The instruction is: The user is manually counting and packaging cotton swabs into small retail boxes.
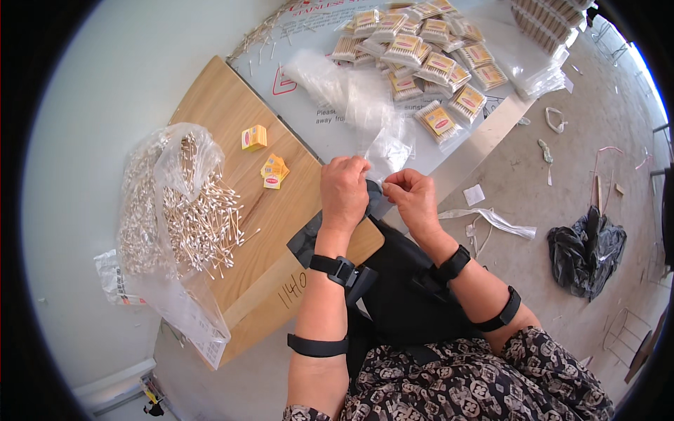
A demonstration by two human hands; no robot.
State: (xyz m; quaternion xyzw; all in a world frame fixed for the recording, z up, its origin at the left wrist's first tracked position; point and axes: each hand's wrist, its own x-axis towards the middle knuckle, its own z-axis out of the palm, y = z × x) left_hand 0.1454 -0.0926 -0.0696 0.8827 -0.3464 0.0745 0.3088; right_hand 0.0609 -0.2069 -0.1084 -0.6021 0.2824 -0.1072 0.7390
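My left hand (344, 193) is closed, its fingertips turned away and mostly hidden, above the table's corner. Just to its right, my right hand (414, 201) pinches thumb against forefinger at what looks like the edge of a clear film; the film is too faint to tell fully. Right beyond both hands lies a heap of clear plastic bags (388, 151). A dark grey pad (303, 242) lies under my left wrist. Farther off are many filled packets of cotton swabs (437, 68) with yellow labels, one packet (438, 124) lying nearest to me.
On the wooden board (267, 210) at left, a large open bag of loose cotton swabs (200, 217) spills out. Beside it sit a stack of yellow cards (254, 138) and several loose cards (273, 172). A black plastic bag (588, 245) and scraps lie on the floor at right.
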